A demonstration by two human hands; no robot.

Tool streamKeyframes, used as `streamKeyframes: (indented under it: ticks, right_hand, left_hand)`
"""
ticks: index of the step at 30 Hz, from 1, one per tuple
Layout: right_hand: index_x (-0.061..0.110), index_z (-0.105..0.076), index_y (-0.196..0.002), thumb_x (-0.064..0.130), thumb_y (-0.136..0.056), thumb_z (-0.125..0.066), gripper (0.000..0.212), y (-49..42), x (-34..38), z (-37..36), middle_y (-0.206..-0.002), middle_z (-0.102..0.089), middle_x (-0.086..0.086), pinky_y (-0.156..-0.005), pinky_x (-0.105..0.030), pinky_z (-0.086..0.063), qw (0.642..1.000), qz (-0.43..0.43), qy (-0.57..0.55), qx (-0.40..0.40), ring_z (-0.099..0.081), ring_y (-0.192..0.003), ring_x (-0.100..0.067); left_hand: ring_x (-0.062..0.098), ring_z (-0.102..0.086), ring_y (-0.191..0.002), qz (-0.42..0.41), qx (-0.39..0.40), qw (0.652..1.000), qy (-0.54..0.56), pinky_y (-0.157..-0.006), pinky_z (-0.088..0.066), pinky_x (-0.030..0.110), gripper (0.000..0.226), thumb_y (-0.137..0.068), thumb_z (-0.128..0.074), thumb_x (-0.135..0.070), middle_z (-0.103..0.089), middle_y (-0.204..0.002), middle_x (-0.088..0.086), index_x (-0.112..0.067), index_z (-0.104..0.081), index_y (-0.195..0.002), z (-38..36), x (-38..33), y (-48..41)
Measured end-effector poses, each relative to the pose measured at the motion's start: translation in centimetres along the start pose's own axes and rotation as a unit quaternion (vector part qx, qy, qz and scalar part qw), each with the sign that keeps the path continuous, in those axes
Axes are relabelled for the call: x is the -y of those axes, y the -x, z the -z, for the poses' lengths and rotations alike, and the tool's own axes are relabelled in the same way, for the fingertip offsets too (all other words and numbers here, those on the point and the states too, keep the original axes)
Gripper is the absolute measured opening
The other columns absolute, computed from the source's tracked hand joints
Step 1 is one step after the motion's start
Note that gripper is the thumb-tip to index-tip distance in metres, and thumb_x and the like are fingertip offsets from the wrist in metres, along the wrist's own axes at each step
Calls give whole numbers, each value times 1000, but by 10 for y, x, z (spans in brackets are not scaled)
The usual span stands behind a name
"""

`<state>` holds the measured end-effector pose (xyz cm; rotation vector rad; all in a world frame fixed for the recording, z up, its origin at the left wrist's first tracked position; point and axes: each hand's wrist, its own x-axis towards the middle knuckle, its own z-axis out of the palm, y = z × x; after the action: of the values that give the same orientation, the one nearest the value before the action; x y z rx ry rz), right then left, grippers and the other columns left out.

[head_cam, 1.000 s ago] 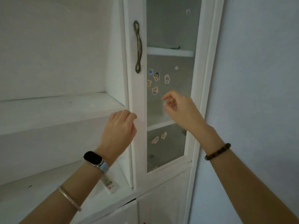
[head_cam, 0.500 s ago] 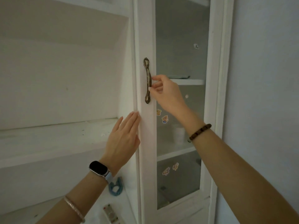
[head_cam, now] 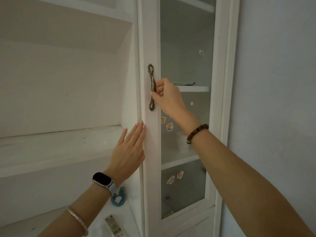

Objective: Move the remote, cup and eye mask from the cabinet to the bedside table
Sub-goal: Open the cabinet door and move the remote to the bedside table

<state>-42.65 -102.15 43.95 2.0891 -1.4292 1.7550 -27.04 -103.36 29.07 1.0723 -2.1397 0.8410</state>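
Far left: open white shelves [head_cam: 56, 144], the upper one bare across its visible width, clear room above it up to the next board. Lower shelf surface [head_cam: 109, 211] is partly covered by the left forearm.

On that lower shelf, near the door frame: the remote [head_cam: 114, 226] lies flat, pale with coloured buttons, cut off by the bottom edge of the view. Just behind it a blue looped item [head_cam: 118, 197], partly hidden by the wrist; cannot tell what it is.

Left hand [head_cam: 127, 154]: fingers straight and together, palm flat against the left edge of the glass door [head_cam: 151, 151], fingertips on the frame edge. Holds nothing. Black watch [head_cam: 102, 179] and a thin bracelet [head_cam: 77, 219] on that arm.

Door looks closed or nearly so; the gap at its left edge is too thin to judge. Ornate metal handle [head_cam: 152, 87] runs vertically on the door's left stile.

Right hand [head_cam: 168, 95]: fingers curled around the handle's middle, thumb below, clamped on it. Bead bracelet [head_cam: 197, 133] on the wrist.

Behind the glass: two inner shelves. A pale cup [head_cam: 181, 141] stands on the lower one, dim through the pane. A thin dark-green flat thing [head_cam: 184, 83] lies on the upper one, too flat to identify. Cartoon stickers [head_cam: 169, 126] on the pane.

Right: plain wall [head_cam: 277, 82], tight against the cabinet's right frame.
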Motion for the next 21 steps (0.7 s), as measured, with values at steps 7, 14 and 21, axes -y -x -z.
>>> streamKeyframes:
  ticks: [7, 14, 21]
  right_hand:
    - [7, -56, -107, 6, -88, -64, 21, 2, 6, -1, -75, -54, 9, -62, -10, -48, 1000, -23, 4, -7, -52, -65, -2]
    - [10, -57, -100, 14, -85, -68, 18, 9, 5, 13, -73, -56, 8, -57, -3, -44, 999, -12, 1, -40, -51, -60, -1]
    - [15, -57, -107, 24, -87, -69, 25, 44, 11, 76, -89, -65, 2, -74, -20, -56, 1000, 9, 2, -27, -66, -80, -13]
  left_hand:
    - [27, -20, -142, 10, 14, 1000, 3, -110, -31, 51, 78, -84, -64, -26, -22, -154, 14, -2, -24, -146, 1, -3, 1]
    - [24, -13, -144, -26, -7, 999, 41, -112, -27, 50, 79, -86, -61, -18, -14, -157, 11, -8, -16, -149, 5, -4, 8]
    - [22, -12, -145, -103, -96, 984, 112, -117, -16, 47, 65, -89, -50, -11, -15, -157, 10, -8, -21, -148, 14, -36, 12]
